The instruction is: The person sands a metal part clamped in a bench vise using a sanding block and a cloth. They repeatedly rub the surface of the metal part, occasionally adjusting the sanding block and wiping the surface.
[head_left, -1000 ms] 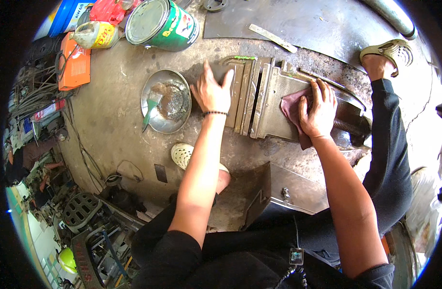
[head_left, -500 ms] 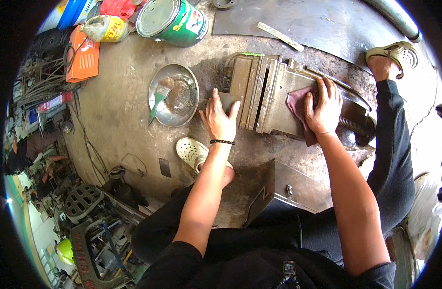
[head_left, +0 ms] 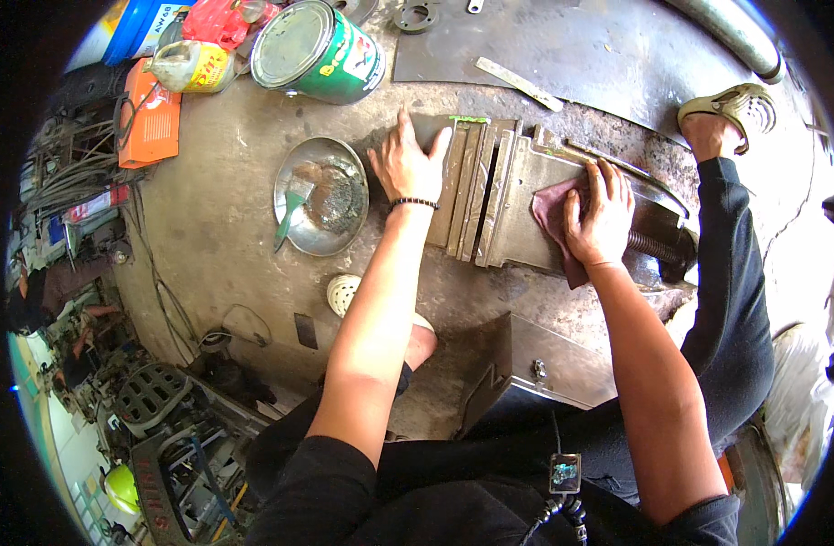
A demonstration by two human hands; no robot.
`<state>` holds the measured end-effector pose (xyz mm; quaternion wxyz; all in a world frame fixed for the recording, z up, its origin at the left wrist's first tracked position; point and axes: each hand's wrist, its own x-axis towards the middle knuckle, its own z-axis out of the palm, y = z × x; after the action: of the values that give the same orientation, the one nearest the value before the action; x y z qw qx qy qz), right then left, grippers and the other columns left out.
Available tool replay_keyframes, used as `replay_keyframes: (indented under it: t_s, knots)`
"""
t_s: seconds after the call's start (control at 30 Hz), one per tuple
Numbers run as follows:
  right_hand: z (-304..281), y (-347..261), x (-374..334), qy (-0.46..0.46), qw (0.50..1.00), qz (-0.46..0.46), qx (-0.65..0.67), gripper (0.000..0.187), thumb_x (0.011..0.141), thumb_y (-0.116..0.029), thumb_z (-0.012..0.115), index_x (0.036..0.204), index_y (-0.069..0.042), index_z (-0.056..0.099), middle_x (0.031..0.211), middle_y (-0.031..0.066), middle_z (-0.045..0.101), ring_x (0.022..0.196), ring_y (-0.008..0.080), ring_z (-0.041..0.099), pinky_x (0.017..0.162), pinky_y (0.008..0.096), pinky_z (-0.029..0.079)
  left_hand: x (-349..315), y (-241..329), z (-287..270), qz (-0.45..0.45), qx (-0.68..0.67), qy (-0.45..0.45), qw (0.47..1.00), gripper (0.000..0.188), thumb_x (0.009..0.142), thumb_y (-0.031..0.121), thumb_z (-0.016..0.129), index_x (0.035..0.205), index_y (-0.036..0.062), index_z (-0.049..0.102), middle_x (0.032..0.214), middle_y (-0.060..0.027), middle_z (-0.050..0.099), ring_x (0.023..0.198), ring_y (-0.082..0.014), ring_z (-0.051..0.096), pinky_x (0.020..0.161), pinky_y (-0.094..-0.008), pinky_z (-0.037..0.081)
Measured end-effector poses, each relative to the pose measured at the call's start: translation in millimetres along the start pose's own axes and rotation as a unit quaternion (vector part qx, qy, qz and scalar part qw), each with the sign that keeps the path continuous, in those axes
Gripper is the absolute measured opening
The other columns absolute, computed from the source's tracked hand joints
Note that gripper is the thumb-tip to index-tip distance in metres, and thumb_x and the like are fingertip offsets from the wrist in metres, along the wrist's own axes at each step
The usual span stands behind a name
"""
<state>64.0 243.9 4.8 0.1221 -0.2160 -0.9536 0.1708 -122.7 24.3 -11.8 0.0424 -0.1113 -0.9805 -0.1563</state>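
Note:
A heavy metal bench vise (head_left: 526, 205) lies on the floor in front of me, its jaws a narrow gap apart. My left hand (head_left: 410, 168) is at its left end, fingers and thumb spread. A dark flat surface (head_left: 428, 129) shows between thumb and forefinger; I cannot make out whether it is a loose piece. My right hand (head_left: 601, 214) presses a dull maroon cloth (head_left: 551, 207) onto the vise's right part, beside the threaded screw (head_left: 653, 244); the palm hides part of the cloth. A metal bowl (head_left: 296, 241) left of the vise holds a green-handled paintbrush (head_left: 294, 207) and dark residue.
Behind the vise, a steel ruler-like strip (head_left: 519, 84) lies on a dark metal sheet (head_left: 599, 55). A green paint can (head_left: 349, 68), a plastic jug (head_left: 194, 68) and an orange box (head_left: 151, 118) stand far left. Near my knees sits a metal box (head_left: 562, 355) with a latch.
My left hand has moved away from me along the vise's left end. My right hand and the cloth keep their place on the vise, while the whole view has shifted slightly.

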Motion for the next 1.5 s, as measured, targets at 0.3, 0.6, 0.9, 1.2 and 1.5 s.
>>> replay_keyframes:
  t_s: [0.3,0.6,0.9,1.2,1.5]
  knots:
    - [2,1,-1,0.017,1.000,-0.008,0.003,0.052,0.088,-0.029,0.061,0.132,-0.001,0.059,0.137,0.0202,0.056,0.134,0.0369,0.047,0.118,0.0494,0.030,-120,-34,-30,-0.063,-0.021,-0.047,0.997,0.083,0.089,0.056,0.068,0.153,0.0123,0.040,0.137,-0.0204,0.060,0.130,-0.0375,0.054,0.112,-0.0670,0.030]
    - [4,3,-1,0.005,1.000,-0.004,-0.002,0.054,0.088,-0.030,0.061,0.133,-0.002,0.059,0.139,0.0200,0.055,0.135,0.0367,0.046,0.118,0.0495,0.030,-23,14,-5,-0.034,-0.024,-0.034,0.999,0.087,0.090,0.064,0.062,0.155,0.0126,0.037,0.136,-0.0217,0.061,0.129,-0.0372,0.056,0.117,-0.0620,0.027]
    - [2,0,0,0.003,1.000,-0.005,-0.008,0.053,0.088,-0.028,0.062,0.134,-0.002,0.058,0.139,0.0193,0.055,0.136,0.0370,0.045,0.118,0.0498,0.029,-78,-8,-24,-0.086,-0.036,-0.093,0.991,0.085,0.089,0.058,0.066,0.156,0.0156,0.035,0.143,-0.0200,0.055,0.135,-0.0357,0.051,0.114,-0.0711,0.024]
    - [2,1,-1,0.000,1.000,0.000,0.000,0.053,0.088,-0.028,0.062,0.134,-0.001,0.058,0.139,0.0193,0.056,0.136,0.0365,0.045,0.118,0.0495,0.030,-18,18,-11,-0.055,0.000,-0.078,0.995,0.087,0.091,0.063,0.061,0.157,0.0134,0.034,0.142,-0.0210,0.057,0.133,-0.0373,0.053,0.116,-0.0647,0.025]
    - [1,1,0,0.002,1.000,-0.003,-0.005,0.054,0.088,-0.028,0.062,0.134,-0.002,0.058,0.138,0.0197,0.055,0.135,0.0369,0.046,0.118,0.0502,0.029,-101,-16,-32,-0.100,-0.020,-0.104,0.989,0.087,0.089,0.057,0.068,0.156,0.0123,0.035,0.145,-0.0209,0.054,0.137,-0.0370,0.050,0.113,-0.0717,0.024]
